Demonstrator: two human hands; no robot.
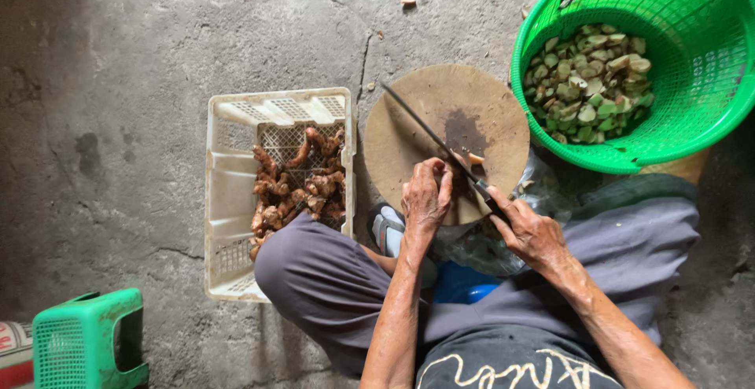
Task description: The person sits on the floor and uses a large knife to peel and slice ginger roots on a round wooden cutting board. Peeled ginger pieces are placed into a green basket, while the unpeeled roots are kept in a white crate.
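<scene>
My right hand (528, 232) grips the dark handle of a long knife (429, 131), whose blade lies slanted across a round wooden chopping board (409, 117). My left hand (425, 197) presses a small brown root piece against the board's near edge, right beside the blade. A cut pale piece (476, 158) lies on the board next to the blade. The root under my left fingers is mostly hidden.
A white plastic crate (228, 192) holding several brown ginger-like roots (297, 186) stands left of the board. A green mesh basket (692, 114) with many cut pieces (591, 81) sits at the upper right. A green stool (94, 342) is at the lower left. Cracked concrete floor lies all around.
</scene>
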